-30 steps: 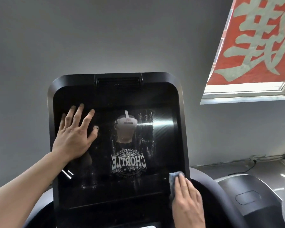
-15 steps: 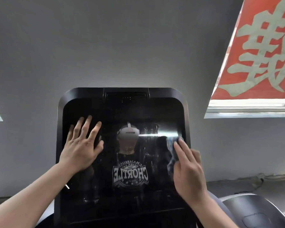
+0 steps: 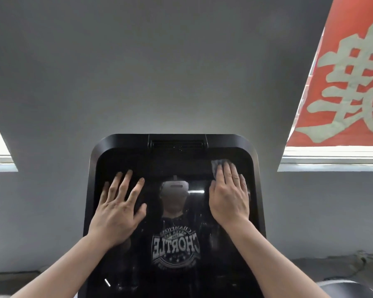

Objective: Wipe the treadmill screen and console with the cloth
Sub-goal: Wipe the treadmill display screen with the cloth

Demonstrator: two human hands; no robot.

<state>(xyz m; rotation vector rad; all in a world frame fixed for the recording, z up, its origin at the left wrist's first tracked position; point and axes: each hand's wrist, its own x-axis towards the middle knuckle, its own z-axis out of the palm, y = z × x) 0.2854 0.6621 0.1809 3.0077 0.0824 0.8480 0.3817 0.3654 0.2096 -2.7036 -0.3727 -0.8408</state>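
Small grey cloth (image 3: 216, 166), upper right of the glossy black treadmill screen (image 3: 174, 164), is mostly hidden beneath the flat right hand (image 3: 228, 197). The screen's lower edge is cut off at frame bottom.

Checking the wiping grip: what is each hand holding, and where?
The right hand presses the cloth flat against the screen under straight fingers, only its top corner showing. The left hand rests bare on the glass.

The treadmill screen (image 3: 177, 211) is big, black and shiny, with rounded corners, and stands tilted back. The small grey cloth (image 3: 216, 166) lies flat on its top right part, pressed under a hand.
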